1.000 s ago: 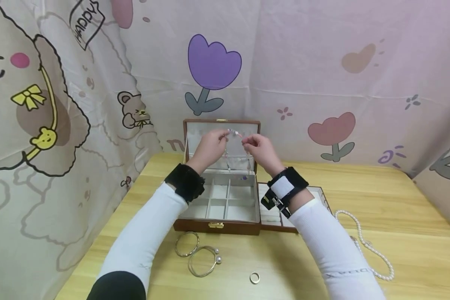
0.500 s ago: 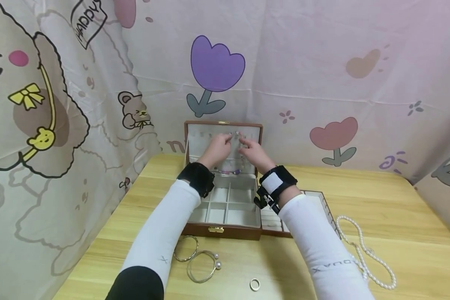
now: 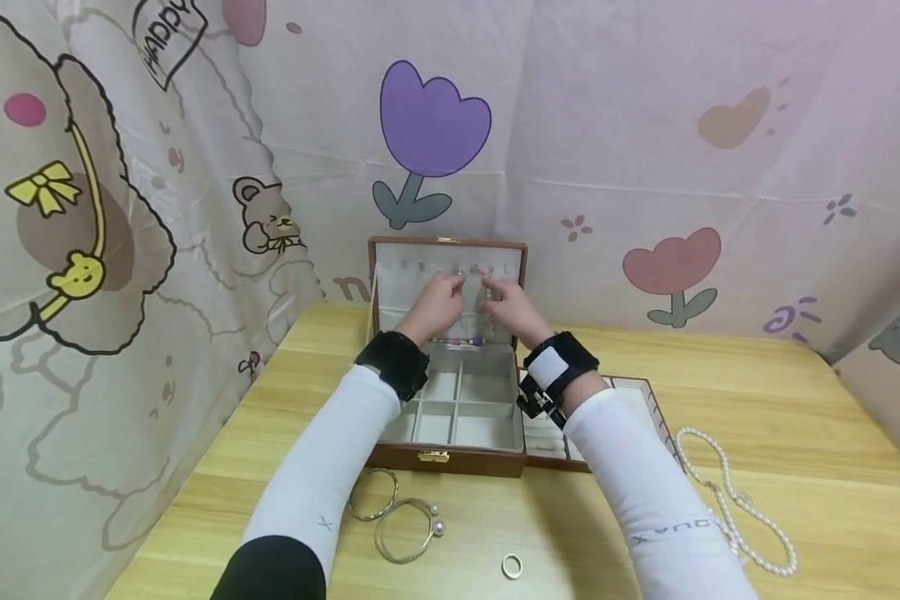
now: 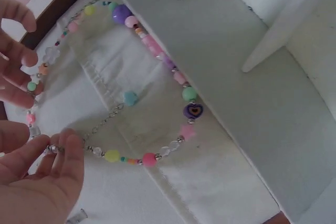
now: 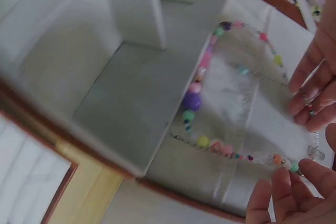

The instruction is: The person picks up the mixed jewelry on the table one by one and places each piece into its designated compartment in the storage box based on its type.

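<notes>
A colourful beaded necklace (image 4: 149, 159) hangs in a loop against the pale inside of the raised lid (image 3: 405, 287) of a brown jewelry box (image 3: 450, 461). Its lower beads, including a purple ball, rest along the lid's base beside the compartments. My left hand (image 3: 438, 302) pinches one stretch of the strand between thumb and fingers, as the left wrist view shows. Opposite it, my right hand (image 3: 515, 307) holds the other stretch near a green bead (image 5: 294, 167), close to the lid's row of small hooks. Fingers hide whether the strand sits on a hook.
Right of the box lies a tray (image 3: 633, 392), partly under my right sleeve. A pearl necklace (image 3: 757, 518) lies farther right. Two bangles, one plain (image 3: 372, 495) and one pearl-tipped (image 3: 405, 533), and a ring (image 3: 512, 567) lie in front.
Both hands have come nearer the lid and closer together, and the necklace's lower part has settled at the lid's base. Over the last half second the hands barely moved.
</notes>
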Demonstrator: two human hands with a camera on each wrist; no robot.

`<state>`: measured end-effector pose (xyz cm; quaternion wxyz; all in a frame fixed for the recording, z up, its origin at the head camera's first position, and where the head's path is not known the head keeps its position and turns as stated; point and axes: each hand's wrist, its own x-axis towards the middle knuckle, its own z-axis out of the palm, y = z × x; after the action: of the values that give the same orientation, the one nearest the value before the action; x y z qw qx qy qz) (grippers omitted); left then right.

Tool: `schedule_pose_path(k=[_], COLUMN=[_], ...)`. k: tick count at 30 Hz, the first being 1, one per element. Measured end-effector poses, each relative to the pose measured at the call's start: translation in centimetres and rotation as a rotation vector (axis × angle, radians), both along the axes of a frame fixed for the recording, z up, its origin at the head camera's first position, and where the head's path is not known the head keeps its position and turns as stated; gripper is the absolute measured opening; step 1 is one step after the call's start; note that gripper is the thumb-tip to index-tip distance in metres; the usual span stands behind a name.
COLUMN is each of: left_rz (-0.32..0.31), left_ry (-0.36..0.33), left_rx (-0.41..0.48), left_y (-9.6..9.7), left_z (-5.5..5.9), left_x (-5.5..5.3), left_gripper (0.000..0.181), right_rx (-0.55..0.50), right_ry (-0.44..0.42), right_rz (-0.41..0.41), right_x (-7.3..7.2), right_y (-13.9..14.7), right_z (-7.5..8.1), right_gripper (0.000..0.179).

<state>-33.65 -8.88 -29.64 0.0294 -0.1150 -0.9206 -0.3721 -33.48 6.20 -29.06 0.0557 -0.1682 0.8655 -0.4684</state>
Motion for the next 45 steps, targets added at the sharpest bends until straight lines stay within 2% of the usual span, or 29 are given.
schedule_pose_path(k=[4, 7, 11, 14, 16, 18, 20, 22, 25, 28, 29, 31, 33, 36, 40, 45], left_rz=[-0.014, -0.02, 0.042, 0.096, 0.086, 0.032, -0.048, -0.16, -0.398, -0.643, -0.706, -0.783, -0.821, -0.837, -0.823, -0.779], left_ry=[0.025, 0.054, 0.132, 0.194, 0.251, 0.295, 0.336, 0.345, 0.342, 0.301, 0.287, 0.275, 0.272, 0.296, 0.298, 0.245], left_rx=[-0.042, -0.081, -0.164, -0.231, -0.269, -0.301, -0.333, -0.356, -0.44, -0.542, -0.584, -0.663, -0.741, -0.812, -0.836, -0.786], left_y=[0.0, 0.1, 0.6, 1.6, 2.8, 4.2, 5.7, 7.2, 9.5, 11.7, 12.4, 13.5, 14.2, 15.0, 15.4, 15.7], left_z=[-0.5, -0.9, -1.1, -0.8, -0.4, -0.1, -0.1, -0.3, -1.4, -2.9, -3.4, -4.5, -5.3, -6.5, -7.4, -7.8], left_x=[0.4, 1.0, 2.2, 3.7, 5.0, 6.7, 8.5, 10.3, 12.6, 14.4, 14.9, 15.6, 16.2, 16.8, 17.0, 17.1], left_gripper=[0.046, 0.045, 0.039, 0.035, 0.03, 0.027, 0.024, 0.023, 0.02, 0.021, 0.022, 0.023, 0.025, 0.025, 0.025, 0.026], right_rx=[0.079, 0.124, 0.148, 0.157, 0.183, 0.226, 0.291, 0.352, 0.436, 0.524, 0.559, 0.633, 0.695, 0.737, 0.718, 0.635], right_ry=[0.051, 0.055, 0.077, 0.141, 0.195, 0.23, 0.264, 0.277, 0.263, 0.187, 0.143, 0.054, -0.008, -0.076, -0.076, 0.022], right_rz=[-0.017, -0.012, 0.019, 0.044, 0.046, 0.038, 0.022, 0.014, 0.032, 0.065, 0.063, 0.044, 0.017, -0.014, 0.031, 0.162], right_x=[0.2, 0.4, 1.1, 2.7, 4.3, 6.3, 8.4, 10.5, 13.2, 15.4, 16.1, 17.2, 18.0, 18.8, 19.4, 19.7], right_y=[0.2, 0.4, 1.5, 3.4, 5.1, 7.2, 9.2, 11.1, 13.5, 15.6, 16.3, 17.4, 18.1, 18.9, 19.2, 19.0], right_z=[-0.5, -0.8, -0.7, 0.0, 0.6, 1.1, 1.3, 1.1, 0.2, -1.6, -2.2, -3.6, -5.0, -6.9, -8.4, -8.3], right_gripper=[0.057, 0.06, 0.058, 0.051, 0.044, 0.039, 0.032, 0.026, 0.013, 0.006, 0.005, 0.006, 0.008, 0.011, 0.021, 0.022])
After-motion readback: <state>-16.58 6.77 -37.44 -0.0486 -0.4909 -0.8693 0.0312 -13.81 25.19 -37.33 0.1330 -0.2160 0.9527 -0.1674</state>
